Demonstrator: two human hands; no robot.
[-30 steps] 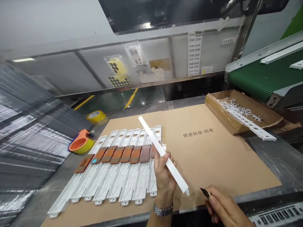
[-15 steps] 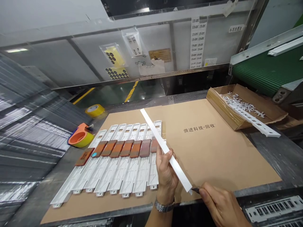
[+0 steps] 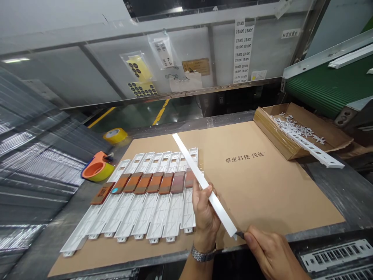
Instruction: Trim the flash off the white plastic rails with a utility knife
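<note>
My left hand point(image 3: 205, 212) is closed around a long, narrow white plastic strip point(image 3: 190, 160), thumb on top. The strip slants from upper left down to lower right, above the cardboard. At its lower end, my right hand point(image 3: 271, 249) is closed on a small knife-like tool point(image 3: 240, 234); only its dark pointed tip shows, against the strip's end corner. The rest of the tool is hidden in my fingers. Left of my left hand, several white plastic channel pieces point(image 3: 155, 219) lie side by side, with reddish-brown blocks point(image 3: 155, 182) resting across them.
A brown cardboard sheet point(image 3: 262, 194) covers the bench. On the right stands a cardboard box point(image 3: 272, 136) with small white scraps and a slotted white strip point(image 3: 317, 151), beside a green conveyor point(image 3: 326, 91). A tape dispenser point(image 3: 99, 169) and yellow tape roll point(image 3: 115, 135) sit left.
The view has shifted very slightly. Both hands, the white strip and the tool tip hold nearly the same positions.
</note>
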